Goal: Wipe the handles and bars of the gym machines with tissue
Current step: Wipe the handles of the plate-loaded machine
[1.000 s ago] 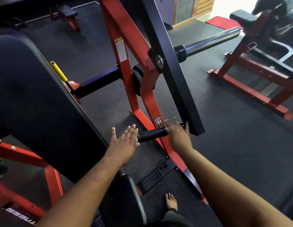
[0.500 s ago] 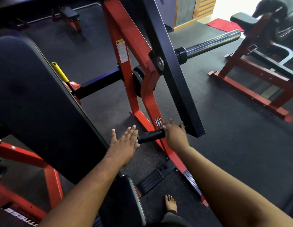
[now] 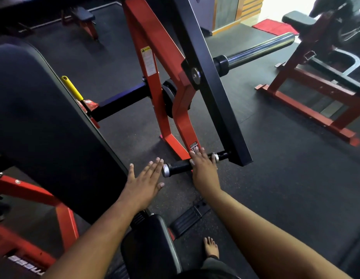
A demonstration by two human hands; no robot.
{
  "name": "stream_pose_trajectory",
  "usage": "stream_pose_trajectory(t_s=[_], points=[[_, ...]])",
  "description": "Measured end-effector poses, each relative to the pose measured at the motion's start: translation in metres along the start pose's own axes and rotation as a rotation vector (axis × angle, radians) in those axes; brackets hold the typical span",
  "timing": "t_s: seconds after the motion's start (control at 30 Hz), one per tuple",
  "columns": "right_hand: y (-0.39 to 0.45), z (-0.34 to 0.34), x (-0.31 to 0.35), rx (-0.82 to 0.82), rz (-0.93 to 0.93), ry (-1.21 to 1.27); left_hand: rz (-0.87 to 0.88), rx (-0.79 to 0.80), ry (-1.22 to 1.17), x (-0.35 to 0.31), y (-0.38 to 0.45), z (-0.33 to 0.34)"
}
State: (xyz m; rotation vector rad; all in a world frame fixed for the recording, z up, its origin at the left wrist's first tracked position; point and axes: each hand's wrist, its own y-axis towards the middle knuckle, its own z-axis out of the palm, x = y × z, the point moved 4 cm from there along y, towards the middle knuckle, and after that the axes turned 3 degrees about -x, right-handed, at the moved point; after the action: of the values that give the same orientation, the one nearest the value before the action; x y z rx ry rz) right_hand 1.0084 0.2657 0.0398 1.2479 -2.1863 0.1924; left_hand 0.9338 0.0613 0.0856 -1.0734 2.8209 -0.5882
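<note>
A short black handle (image 3: 178, 168) with a silver end cap sticks out from the black lever arm (image 3: 221, 109) of a red-framed machine (image 3: 155, 43). My right hand (image 3: 204, 170) lies over the middle of the handle, with its fingers stretched forward across it towards the red frame. A sliver of white shows at the hand's thumb edge; I cannot tell whether it is tissue. My left hand (image 3: 143, 181) is flat with straight fingers, just left of the handle's end cap and holding nothing.
A large black back pad (image 3: 44, 121) fills the left. A chrome weight sleeve (image 3: 259, 50) juts right from the lever arm. A yellow pin (image 3: 71, 87), a black seat pad (image 3: 151, 246), a footplate (image 3: 188, 218), my bare foot (image 3: 211, 247) and another red bench (image 3: 316, 93) are nearby.
My right hand has slid a little left along the handle, uncovering the silver ring near the lever arm. My left hand has stayed flat in nearly the same place.
</note>
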Motion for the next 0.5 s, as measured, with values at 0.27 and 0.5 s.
stream_pose_trajectory(t_s=[0.27, 0.5], points=[[-0.045, 0.016, 0.057, 0.175, -0.305, 0.337, -0.003, -0.058, -0.024, 0.006, 0.004, -0.002], [-0.070, -0.005, -0.030, -0.269, 1.095, 1.260, 0.070, -0.061, -0.014, -0.011, 0.015, -0.014]])
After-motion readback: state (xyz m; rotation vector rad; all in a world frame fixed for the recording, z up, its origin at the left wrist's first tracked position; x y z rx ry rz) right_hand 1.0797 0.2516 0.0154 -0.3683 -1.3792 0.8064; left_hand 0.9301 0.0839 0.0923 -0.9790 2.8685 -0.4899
